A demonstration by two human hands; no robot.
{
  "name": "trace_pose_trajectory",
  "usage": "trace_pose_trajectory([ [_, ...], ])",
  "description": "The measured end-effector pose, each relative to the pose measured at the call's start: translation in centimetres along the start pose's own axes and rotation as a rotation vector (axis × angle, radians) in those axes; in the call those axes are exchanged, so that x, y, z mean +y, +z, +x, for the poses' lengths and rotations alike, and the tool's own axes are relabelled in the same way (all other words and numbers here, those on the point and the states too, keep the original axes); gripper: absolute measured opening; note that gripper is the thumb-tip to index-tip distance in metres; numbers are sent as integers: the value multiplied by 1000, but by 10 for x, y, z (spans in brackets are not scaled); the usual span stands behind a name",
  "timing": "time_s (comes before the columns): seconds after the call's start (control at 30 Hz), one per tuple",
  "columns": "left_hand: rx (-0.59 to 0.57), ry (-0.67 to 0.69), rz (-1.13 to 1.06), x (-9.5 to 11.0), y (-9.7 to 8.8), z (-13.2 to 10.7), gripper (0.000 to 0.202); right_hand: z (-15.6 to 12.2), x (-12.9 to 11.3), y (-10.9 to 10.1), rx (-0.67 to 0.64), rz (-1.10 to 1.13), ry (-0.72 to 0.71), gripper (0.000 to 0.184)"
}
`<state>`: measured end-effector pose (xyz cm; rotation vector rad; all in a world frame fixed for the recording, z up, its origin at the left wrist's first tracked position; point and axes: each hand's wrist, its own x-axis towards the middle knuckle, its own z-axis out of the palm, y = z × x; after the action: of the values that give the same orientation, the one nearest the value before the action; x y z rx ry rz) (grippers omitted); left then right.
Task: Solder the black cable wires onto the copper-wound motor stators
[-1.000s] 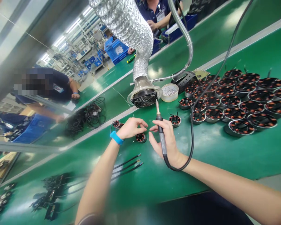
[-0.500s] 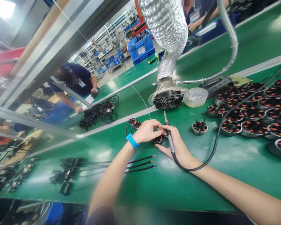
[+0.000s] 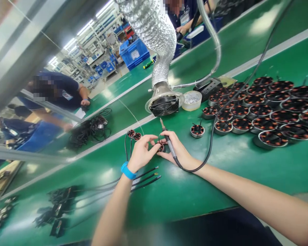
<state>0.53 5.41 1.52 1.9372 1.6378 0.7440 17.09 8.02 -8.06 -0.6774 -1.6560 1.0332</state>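
Small stator [image 3: 161,147] sits low over the green desk [image 3: 220,171], centre frame, between both hands. Left hand [image 3: 141,154], w/ blue wristband [image 3: 127,171], has its fingers pinched closed on the stator's left side. Right hand [image 3: 179,153] has fingers wrapped round a soldering iron [image 3: 170,145], tip pointing up and away, fingertips touching the stator too. Iron's black cable [image 3: 210,143] loops off to the right. Three black wires [image 3: 146,176] lie just below the left hand. Beyond: extractor fan [image 3: 164,105], white tub [image 3: 192,100], rows of larger stators [image 3: 261,109] at right
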Motion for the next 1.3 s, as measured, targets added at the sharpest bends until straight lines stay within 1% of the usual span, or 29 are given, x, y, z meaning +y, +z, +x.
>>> trace_pose_trajectory([
  [0.1, 12, -132, 47, -2, -7, -10, 26, 0, -3, -2, -10, -8, 9, 68],
  [0.2, -54, -254, 28, -5, -14, -19, 36, -1, -4, -3, -13, 17, 16, 68],
  [0.27, -99, -321, -26, -6, -16, -22, 37, -1, -4, -3, -10, 32, 15, 67],
  [0.33, -118, -360, -67, -8, -17, -24, 35, -2, -5, -4, -17, 32, 17, 65],
  [0.43, -119, -373, -116, -9, -14, -23, 32, -2, -7, -5, -27, 14, 26, 65],
  [0.63, -62, -343, -335, -1, 3, -23, 25, -2, -11, -7, -19, -14, 28, 65],
  [0.73, -59, -363, -316, 0, 2, -20, 27, -2, -13, -8, -19, -12, 39, 64],
  [0.83, -24, -346, -206, -1, -5, -4, 33, -3, -13, -8, -31, -9, 40, 64],
  [0.9, -8, -296, -162, -2, -5, 13, 34, -4, -13, -7, -31, -9, 35, 64],
  [1.0, -67, -245, -211, -2, 4, 35, 33, -4, -11, -6, -17, 4, 29, 66],
  [1.07, -104, -250, -284, 0, 10, 42, 32, -4, -10, -6, -10, 11, 25, 66],
  [1.17, -86, -296, -363, 1, 13, 38, 29, -4, -10, -7, -9, 15, 28, 65],
  [1.3, -13, -415, -454, -4, 10, 22, 25, -5, -11, -7, -11, 15, 47, 65],
])
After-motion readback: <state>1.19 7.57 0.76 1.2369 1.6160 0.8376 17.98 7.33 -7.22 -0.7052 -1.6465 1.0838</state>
